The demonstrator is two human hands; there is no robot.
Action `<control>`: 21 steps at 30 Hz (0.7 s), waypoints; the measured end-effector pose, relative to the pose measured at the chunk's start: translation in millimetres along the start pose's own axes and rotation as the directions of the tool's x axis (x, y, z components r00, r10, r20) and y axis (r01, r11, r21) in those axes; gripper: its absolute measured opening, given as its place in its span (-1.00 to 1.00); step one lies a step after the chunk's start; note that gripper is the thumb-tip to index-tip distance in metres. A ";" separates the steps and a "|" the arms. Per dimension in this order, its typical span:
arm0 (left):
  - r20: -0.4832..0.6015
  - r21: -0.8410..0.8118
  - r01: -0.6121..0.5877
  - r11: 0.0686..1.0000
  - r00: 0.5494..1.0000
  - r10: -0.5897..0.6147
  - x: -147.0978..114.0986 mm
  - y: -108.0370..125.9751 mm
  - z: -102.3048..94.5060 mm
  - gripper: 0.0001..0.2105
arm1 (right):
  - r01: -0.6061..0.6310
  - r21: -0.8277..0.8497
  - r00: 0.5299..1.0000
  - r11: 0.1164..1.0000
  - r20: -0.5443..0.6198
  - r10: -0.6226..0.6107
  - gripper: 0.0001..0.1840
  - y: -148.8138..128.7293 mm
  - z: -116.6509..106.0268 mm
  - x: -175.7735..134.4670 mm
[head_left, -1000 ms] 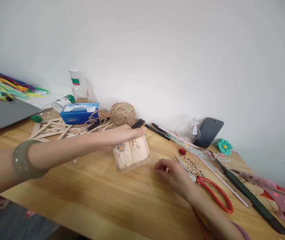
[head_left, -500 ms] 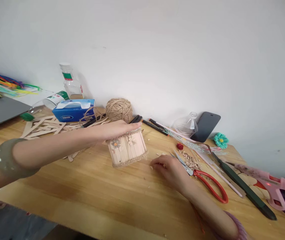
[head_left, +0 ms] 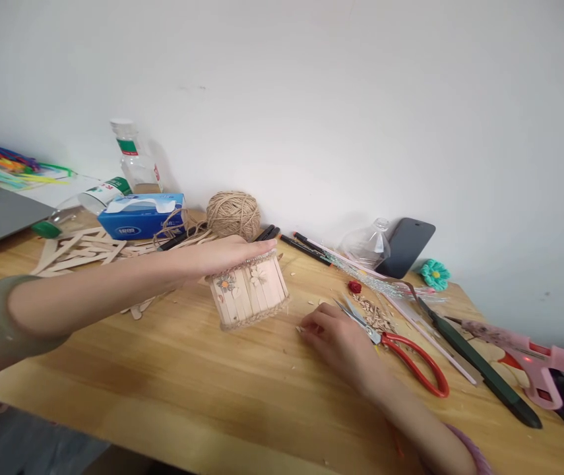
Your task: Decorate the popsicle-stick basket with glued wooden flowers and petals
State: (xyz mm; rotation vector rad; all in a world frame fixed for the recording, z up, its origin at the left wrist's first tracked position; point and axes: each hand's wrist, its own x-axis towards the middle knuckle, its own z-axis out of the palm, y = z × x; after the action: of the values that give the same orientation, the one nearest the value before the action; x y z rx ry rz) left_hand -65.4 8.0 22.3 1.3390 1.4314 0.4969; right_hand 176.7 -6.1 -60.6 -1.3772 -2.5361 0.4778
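My left hand (head_left: 235,254) grips a small craft-stick box (head_left: 250,293) from above, holding it tilted; most of the fingers are hidden behind it. Twine braid trims the box's two edges, and small flowers decorate its pale slatted side. On the tabletop to the right of the box rests my right hand (head_left: 334,336), its fingers curled and pinched together. A tiny pale bit shows at those fingertips, too small to name. Close beside this hand lie red-handled scissors (head_left: 405,349), blades toward the wall, with wood chips (head_left: 375,313) and a small red rose (head_left: 355,287) near them.
Along the wall stand a ball of twine (head_left: 233,214), a blue tissue box (head_left: 140,216), a glass bottle (head_left: 136,158) and a phone (head_left: 407,246). Loose craft sticks (head_left: 76,251) lie left. A green-handled knife (head_left: 484,369) and a pink glue gun (head_left: 524,356) lie right.
The view has shifted slightly, so most things sit a little further left. Both hands keep nearly the same pose, the left still holding the box.
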 end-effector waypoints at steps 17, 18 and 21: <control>-0.019 -0.012 0.008 1.000 1.000 -0.008 1.1 0.1 0.3 -0.36 | -0.011 -0.017 1.000 1.000 0.020 0.012 -0.85 2.2 3.8 1.0; -0.020 -0.014 0.008 1.000 1.000 -0.009 0.7 0.1 0.2 -0.37 | -0.010 -0.016 1.000 1.000 0.019 0.010 -0.85 3.1 4.4 1.3; -0.016 -0.017 0.016 1.000 1.000 -0.016 -0.6 0.3 0.1 -0.38 | 0.002 -0.017 1.000 1.000 0.006 -0.002 -0.86 5.5 5.6 0.5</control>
State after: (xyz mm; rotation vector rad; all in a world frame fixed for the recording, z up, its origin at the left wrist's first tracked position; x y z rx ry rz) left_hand -65.3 7.6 22.8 1.3121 1.4468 0.5087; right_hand 178.8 -3.9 -67.8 -1.3808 -2.5515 0.4623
